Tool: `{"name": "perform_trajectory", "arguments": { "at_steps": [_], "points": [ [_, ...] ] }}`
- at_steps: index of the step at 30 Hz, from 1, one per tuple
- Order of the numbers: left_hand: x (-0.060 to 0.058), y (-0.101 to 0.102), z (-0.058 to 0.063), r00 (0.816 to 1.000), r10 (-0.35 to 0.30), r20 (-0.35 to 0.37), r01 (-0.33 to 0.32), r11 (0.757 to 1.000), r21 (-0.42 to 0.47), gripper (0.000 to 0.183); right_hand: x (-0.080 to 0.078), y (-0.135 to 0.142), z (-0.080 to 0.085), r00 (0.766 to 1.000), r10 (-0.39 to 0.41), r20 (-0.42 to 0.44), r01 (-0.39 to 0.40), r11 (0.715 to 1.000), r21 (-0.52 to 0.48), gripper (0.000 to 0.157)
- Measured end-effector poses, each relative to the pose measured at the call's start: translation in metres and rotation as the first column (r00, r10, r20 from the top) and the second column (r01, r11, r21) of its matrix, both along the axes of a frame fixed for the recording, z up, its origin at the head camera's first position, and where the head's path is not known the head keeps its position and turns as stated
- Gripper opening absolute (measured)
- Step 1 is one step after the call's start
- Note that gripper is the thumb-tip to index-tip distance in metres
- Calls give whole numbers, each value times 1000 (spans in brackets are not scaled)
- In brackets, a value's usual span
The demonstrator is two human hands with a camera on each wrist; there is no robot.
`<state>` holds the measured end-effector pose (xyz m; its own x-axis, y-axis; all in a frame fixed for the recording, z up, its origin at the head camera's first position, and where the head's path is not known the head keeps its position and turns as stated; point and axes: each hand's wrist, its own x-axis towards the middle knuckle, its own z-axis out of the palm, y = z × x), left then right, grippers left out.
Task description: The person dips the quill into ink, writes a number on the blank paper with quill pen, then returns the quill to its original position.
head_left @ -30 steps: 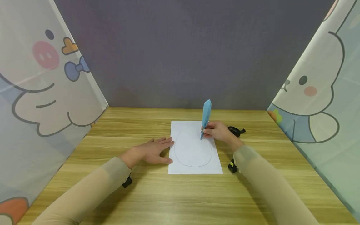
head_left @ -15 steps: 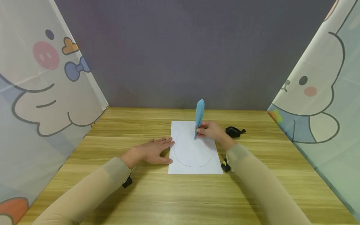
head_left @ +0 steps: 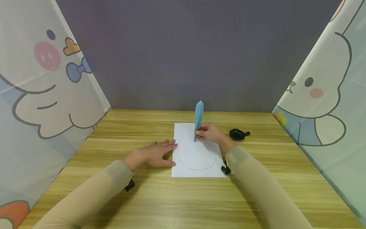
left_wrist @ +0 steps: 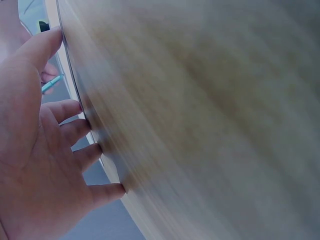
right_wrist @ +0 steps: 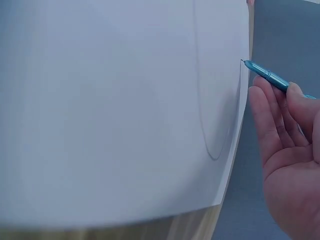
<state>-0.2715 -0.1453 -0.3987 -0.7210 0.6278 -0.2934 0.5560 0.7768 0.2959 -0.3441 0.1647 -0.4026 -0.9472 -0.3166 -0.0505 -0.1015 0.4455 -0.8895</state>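
Observation:
A white sheet of paper (head_left: 195, 156) lies on the table with a large rounded outline drawn on it in thin line. My right hand (head_left: 210, 132) pinches a light blue feather-shaped pen (head_left: 199, 113) near its lower end, and the feather part rises above the fingers. In the right wrist view, the tip of the pen (right_wrist: 272, 77) meets the end of a drawn line on the paper. My left hand (head_left: 155, 154) lies flat, fingers spread, its fingertips on the left edge of the sheet. From the left wrist view, the fingers (left_wrist: 75, 131) are seen straight and apart.
A rounded black object (head_left: 237, 134) with a short strap lies on the wood-grain table (head_left: 183, 200), right of the paper. A grey panel (head_left: 188, 57) stands at the back, and cartoon-printed cloths hang on both sides. Black wrist devices show under both sleeves.
My right hand has moved left over the upper part of the paper, carrying the pen with its tip low at the sheet. The left hand and the paper have stayed in place.

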Motion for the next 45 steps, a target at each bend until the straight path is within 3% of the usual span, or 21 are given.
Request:
{"name": "perform_trajectory", "arguments": {
  "at_steps": [30, 45],
  "points": [
    [-2, 0, -1, 1000, 8, -10, -8, 1000, -22, 95, -2, -36, -6, 994, 96, -50, -96, 995, 14, 21],
    [-2, 0, -2, 1000, 20, -4, -20, 999, -43, 95, 3, -53, -5, 992, 125, -19, -125, 992, -19, 21]
  ]
}}
